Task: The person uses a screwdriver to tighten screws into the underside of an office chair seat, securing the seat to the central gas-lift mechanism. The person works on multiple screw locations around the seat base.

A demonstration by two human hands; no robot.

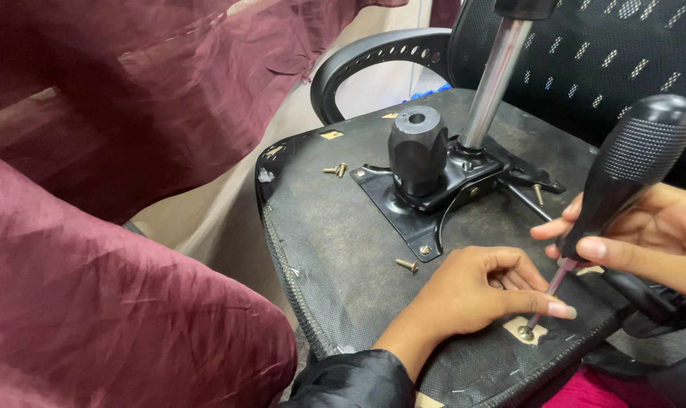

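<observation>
The left hand (475, 291) lies palm down on the underside of an upturned chair seat (335, 249), most fingers curled under and the forefinger stretched out flat so that its tip rests against the shaft of a screwdriver (618, 177), apparently to keep the tip from slipping. The right hand (645, 242) is closed around the lower part of the screwdriver's black ribbed handle, thumb and fingers pinching it, with the tool tilted so its tip sits in a screw (525, 331) just beyond the left forefinger, set in a pale patch where the fabric is cut away near the seat's edge. Farther from both hands, toward the middle of the seat, a black metal mounting plate (426, 200) carries a black knob (417, 151) and a shiny steel column (494, 75). Loose brass-coloured screws lie apart on the seat: one (407, 264) just beyond the left wrist, another (335, 170) past the plate. Maroon cloth (116, 227) hangs well to the left of the hands.
</observation>
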